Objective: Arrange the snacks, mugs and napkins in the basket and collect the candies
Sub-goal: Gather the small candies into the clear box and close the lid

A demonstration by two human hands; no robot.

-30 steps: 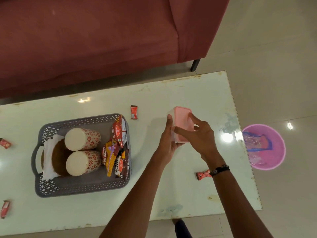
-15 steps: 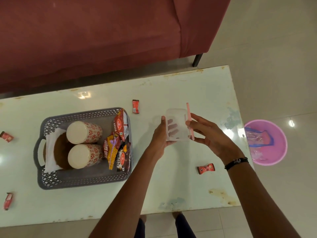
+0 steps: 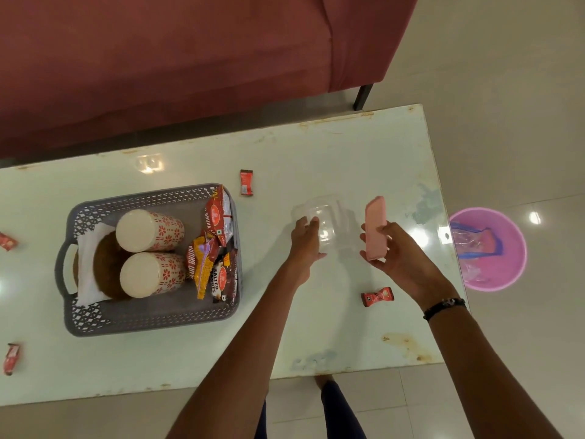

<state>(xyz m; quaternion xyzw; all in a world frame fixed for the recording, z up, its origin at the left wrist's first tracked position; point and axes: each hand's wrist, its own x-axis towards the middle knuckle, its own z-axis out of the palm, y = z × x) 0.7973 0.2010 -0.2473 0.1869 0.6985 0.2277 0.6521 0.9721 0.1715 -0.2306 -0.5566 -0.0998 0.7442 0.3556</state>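
Note:
A grey basket (image 3: 148,321) at the table's left holds two floral mugs (image 3: 150,231) lying on their sides, white napkins (image 3: 91,248) and several snack packets (image 3: 218,245). My left hand (image 3: 305,240) grips a clear plastic container (image 3: 326,223) resting on the table. My right hand (image 3: 399,255) holds the container's pink lid (image 3: 375,228) just to its right, apart from it. Red candies lie loose on the table: one behind the basket (image 3: 246,182), one near my right wrist (image 3: 378,296), and two at the left edge (image 3: 7,241) (image 3: 12,359).
The white glass table (image 3: 332,153) ends just right of my right hand. A maroon sofa (image 3: 174,58) runs along the far side. A pink bin (image 3: 489,248) with plastic wrappers stands on the floor to the right.
The pink lid came off the clear container. My right hand has carried the lid to the right while my left hand keeps the container on the table.

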